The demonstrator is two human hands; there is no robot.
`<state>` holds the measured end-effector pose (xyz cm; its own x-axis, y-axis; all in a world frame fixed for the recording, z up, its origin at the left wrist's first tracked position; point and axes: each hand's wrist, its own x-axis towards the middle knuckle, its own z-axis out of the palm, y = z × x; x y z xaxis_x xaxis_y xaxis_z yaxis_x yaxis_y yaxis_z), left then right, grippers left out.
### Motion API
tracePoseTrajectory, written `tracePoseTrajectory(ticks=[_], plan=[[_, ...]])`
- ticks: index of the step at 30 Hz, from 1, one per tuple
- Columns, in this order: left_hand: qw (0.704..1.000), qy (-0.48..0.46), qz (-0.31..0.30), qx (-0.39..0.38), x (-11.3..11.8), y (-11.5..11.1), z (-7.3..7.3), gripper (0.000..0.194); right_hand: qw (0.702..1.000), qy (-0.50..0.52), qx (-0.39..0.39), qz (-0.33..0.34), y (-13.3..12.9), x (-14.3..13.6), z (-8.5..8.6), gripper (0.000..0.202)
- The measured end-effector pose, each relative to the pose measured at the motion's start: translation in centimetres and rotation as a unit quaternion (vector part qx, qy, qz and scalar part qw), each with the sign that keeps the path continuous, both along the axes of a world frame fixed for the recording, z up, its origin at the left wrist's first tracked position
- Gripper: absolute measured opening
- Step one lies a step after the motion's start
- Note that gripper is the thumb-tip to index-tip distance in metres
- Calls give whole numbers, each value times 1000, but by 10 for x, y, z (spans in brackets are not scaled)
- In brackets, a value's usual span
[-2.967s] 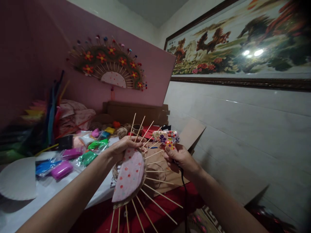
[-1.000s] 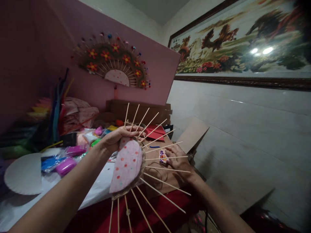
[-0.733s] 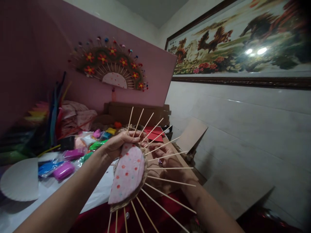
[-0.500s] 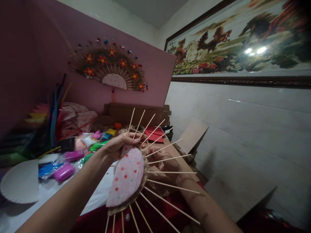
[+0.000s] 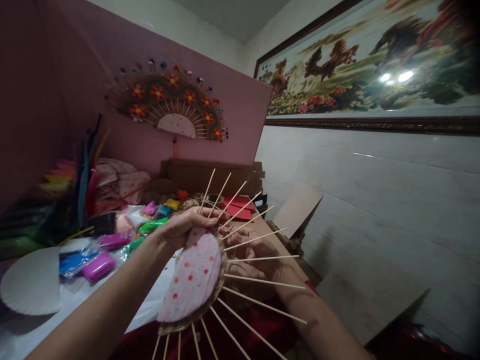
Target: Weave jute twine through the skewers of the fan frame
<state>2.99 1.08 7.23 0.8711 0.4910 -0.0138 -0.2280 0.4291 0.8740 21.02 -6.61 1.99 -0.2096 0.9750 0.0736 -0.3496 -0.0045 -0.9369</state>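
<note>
A half-round fan frame [image 5: 193, 275], faced with pink cloth dotted in red, is tilted in front of me. Thin wooden sticks [image 5: 262, 258] radiate from its curved edge, where brown twine [image 5: 224, 265] is woven round them. My left hand [image 5: 197, 220] grips the frame's upper end, thumb in front by the first sticks. Behind the sticks, my right hand [image 5: 249, 245] has its fingers pinched close to the woven edge, apparently on the twine; the sticks partly cover the fingertips.
Bags of coloured clay [image 5: 99, 266] and a white half paper plate [image 5: 30, 281] lie on the table to the left. Red paper [image 5: 238, 206] and a tape roll [image 5: 214, 201] sit behind my hands. A finished flowered fan [image 5: 174, 102] hangs on the pink board [image 5: 240, 120].
The fan frame has turned slightly, its lower end shifting left and its sticks swinging downward on the right. My right hand has moved a little up, closer to my left hand.
</note>
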Motion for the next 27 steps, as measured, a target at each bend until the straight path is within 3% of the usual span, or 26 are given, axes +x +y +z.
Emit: tracePoseTrajectory(ticks=[6,15,27], plan=[[1000,-4,9,14,0,3,-4,29,998,63,-31,11,-8,1,4,11],[1000,-12,-8,13,2,1,-3,22,994,88,-55,-16,-13,8,7,16],[1000,-16,-23,11,4,3,-8,31,993,102,-59,-18,-15,19,5,15]])
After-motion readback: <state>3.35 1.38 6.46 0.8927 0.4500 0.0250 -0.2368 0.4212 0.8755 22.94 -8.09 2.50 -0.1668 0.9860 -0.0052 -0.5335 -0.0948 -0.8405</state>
